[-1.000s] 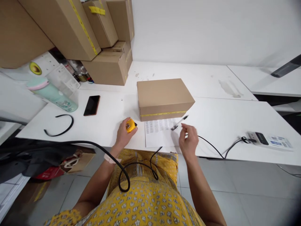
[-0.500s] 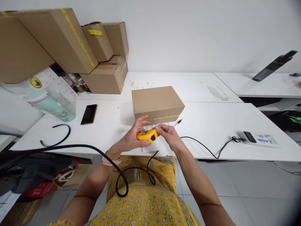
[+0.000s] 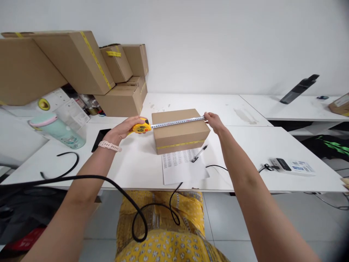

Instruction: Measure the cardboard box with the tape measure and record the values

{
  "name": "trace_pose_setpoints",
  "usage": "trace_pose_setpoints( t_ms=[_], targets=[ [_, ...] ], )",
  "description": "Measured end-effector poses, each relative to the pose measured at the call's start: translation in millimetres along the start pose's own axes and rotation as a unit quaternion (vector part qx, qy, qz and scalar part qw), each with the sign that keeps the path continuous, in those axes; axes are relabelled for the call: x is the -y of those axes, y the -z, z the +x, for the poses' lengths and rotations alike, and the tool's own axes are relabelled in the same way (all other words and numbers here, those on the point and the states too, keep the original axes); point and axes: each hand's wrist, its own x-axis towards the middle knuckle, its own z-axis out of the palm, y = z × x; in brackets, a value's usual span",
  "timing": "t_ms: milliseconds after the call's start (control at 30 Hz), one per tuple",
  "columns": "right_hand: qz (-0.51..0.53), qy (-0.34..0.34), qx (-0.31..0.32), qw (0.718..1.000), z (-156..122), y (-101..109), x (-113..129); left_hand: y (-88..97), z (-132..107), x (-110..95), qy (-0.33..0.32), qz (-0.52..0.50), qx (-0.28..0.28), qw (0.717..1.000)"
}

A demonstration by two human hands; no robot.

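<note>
Currently: tape measure blade (image 3: 177, 122) stretched left-right over closed cardboard box (image 3: 180, 137); left hand (image 3: 124, 128) fingers gripping yellow case (image 3: 142, 127), right hand (image 3: 214, 121) fingers pinching blade tip.

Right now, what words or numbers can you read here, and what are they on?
Tape measure, across the cardboard box: number marks, too small to read.
Paper sheet: rows of print, too small to read.
Device label: blue print, blurred.
Nothing here is clear enough to quote.

Both arms stretch forward and apart, left hand (image 3: 123, 128) gripping, right hand (image 3: 215, 122) pinching closed.
</note>
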Motion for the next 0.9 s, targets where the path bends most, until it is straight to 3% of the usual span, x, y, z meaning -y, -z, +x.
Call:
trace_pose_setpoints(
  t_ms=[233,900],
  targets=[
    [-0.041,0.006,0.013,0.999,-7.8,-11.9,5.1,0.7,13.2,-4.3,0.013,0.024,0.029,0.999],
    [-0.198,-0.007,-0.023,0.98,-6.8,-10.3,-2.3,14.3,30.9,0.6,0.029,-0.007,0.11,0.993]
  ],
)
